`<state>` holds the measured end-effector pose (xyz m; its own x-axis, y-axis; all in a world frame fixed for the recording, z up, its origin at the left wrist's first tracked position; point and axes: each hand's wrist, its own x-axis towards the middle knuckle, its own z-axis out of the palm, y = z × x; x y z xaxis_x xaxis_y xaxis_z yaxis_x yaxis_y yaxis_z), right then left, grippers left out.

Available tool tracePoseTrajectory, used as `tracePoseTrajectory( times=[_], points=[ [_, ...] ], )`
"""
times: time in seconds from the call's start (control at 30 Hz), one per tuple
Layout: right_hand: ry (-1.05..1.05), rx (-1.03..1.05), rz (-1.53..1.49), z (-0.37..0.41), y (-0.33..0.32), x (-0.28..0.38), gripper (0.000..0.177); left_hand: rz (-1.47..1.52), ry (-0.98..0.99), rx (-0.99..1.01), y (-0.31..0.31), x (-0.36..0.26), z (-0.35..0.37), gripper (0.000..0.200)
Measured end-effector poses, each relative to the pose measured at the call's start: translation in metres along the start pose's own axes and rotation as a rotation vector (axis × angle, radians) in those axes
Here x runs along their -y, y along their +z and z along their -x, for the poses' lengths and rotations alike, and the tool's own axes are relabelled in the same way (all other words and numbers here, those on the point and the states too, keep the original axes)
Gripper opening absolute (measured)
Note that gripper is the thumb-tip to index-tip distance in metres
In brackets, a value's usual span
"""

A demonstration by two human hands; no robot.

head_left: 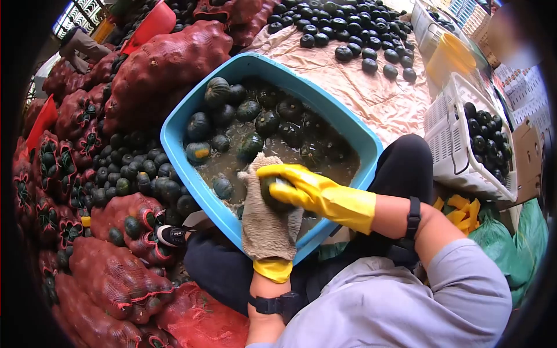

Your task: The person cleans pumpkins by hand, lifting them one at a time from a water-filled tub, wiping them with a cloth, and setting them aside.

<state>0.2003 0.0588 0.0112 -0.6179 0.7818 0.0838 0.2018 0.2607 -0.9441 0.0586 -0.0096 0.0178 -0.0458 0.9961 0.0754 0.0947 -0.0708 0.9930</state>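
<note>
We see a small dark green round squash (271, 196) held just over the near rim of the tub, caught between both hands. The right hand (301, 188), in a yellow rubber glove, has its fingers curled tight over the squash's top. The left hand (266, 220) comes up from below, wrapped in a shaggy beige cloth (261, 235) that presses against the squash. The cloth hides its fingers, so we cannot tell how far they close. Each forearm carries a black strap (413, 217).

Under the hands sits a bright blue rectangular plastic tub (174, 133) of murky brown water (325, 165), where more dark green squashes (267, 122) float. To the left, red mesh sacks (168, 64) bulging with squashes lie heaped around a loose pile of squashes (127, 168). Beyond the tub, a crumpled beige sheet (371, 93) bears rows of dark squashes (348, 23). At the right stands a white slatted plastic crate (447, 133) partly filled with squashes, with a yellow bucket (449, 55) behind it.
</note>
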Motion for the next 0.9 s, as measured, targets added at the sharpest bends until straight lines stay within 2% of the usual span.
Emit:
tracePoseTrajectory(
  times=[0.03, 0.13, 0.2, 0.27, 0.3, 0.33, 0.37, 0.4, 0.43, 0.47, 0.53, 0.57, 0.6, 0.67, 0.7, 0.77, 0.8, 0.83, 0.87, 0.9],
  points=[
    [-0.114, -0.174, 0.199, -0.019, 0.016, -0.047, 0.043, -0.531, 0.088, -0.049, -0.002, 0.000, 0.002, 0.073],
    [-0.257, -0.471, 0.369, -0.003, 0.061, -0.013, 0.037, -0.051, -0.031, -0.088, -0.009, 0.047, 0.001, 0.051],
    [-0.273, -0.187, 0.348, 0.007, 0.047, -0.020, 0.041, 0.391, -0.176, 0.014, -0.018, 0.053, -0.002, 0.043],
    [0.075, -0.104, -0.115, 0.010, 0.025, 0.001, 0.039, 0.864, -0.345, 0.001, -0.013, 0.043, 0.000, 0.043],
    [0.564, -0.079, -0.540, 0.007, 0.006, 0.040, 0.041, 1.089, -0.425, -0.064, -0.008, 0.032, 0.001, 0.046],
    [0.307, -0.300, -0.575, 0.001, 0.030, -0.017, 0.046, 1.175, -0.438, -0.114, 0.000, 0.031, -0.004, 0.047],
    [0.204, -0.421, -0.631, -0.002, 0.047, -0.050, 0.050, 1.258, -0.448, -0.161, 0.007, 0.030, -0.010, 0.048],
    [0.103, -0.543, -0.685, -0.008, 0.052, -0.045, 0.054, 1.291, -0.453, -0.196, 0.012, 0.031, -0.014, 0.048],
    [0.274, -0.414, -0.711, 0.003, 0.043, -0.040, 0.062, 1.260, -0.446, -0.214, 0.011, 0.030, -0.014, 0.047],
    [0.054, -0.277, 0.002, 0.002, 0.030, -0.054, 0.071, 1.207, -0.439, -0.221, 0.007, 0.029, -0.013, 0.046],
    [0.103, 0.075, 0.175, -0.001, -0.010, 0.003, 0.074, 1.077, -0.424, -0.193, -0.006, 0.026, -0.005, 0.044],
    [0.119, 0.206, 0.150, -0.003, -0.021, 0.017, 0.074, 1.022, -0.420, -0.179, -0.012, 0.024, -0.001, 0.043],
    [0.072, 0.229, 0.066, -0.008, -0.018, 0.005, 0.067, 0.968, -0.412, -0.164, -0.018, 0.022, 0.000, 0.043],
    [0.386, 0.294, -0.223, -0.015, -0.018, 0.015, 0.062, 0.854, -0.367, -0.193, -0.020, 0.022, 0.001, 0.041],
    [0.038, 0.151, 0.018, -0.008, -0.004, -0.013, 0.058, 0.789, -0.341, -0.222, -0.018, 0.024, 0.001, 0.040],
    [0.006, -0.213, -0.236, -0.004, 0.042, -0.060, 0.057, 0.641, -0.266, -0.312, -0.008, 0.027, -0.001, 0.038],
    [0.338, -0.418, -0.729, -0.010, 0.064, -0.064, 0.059, 0.576, -0.236, -0.350, -0.003, 0.027, 0.000, 0.038],
    [0.231, -0.333, -0.532, -0.005, 0.058, -0.073, 0.066, 0.535, -0.221, -0.365, -0.001, 0.028, 0.001, 0.037],
    [0.189, -0.251, -0.084, -0.005, 0.039, -0.051, 0.071, 0.515, -0.214, -0.368, -0.001, 0.028, 0.002, 0.036],
    [0.178, -0.122, 0.007, -0.006, 0.020, -0.032, 0.072, 0.509, -0.209, -0.358, -0.003, 0.027, 0.001, 0.035]
  ],
)
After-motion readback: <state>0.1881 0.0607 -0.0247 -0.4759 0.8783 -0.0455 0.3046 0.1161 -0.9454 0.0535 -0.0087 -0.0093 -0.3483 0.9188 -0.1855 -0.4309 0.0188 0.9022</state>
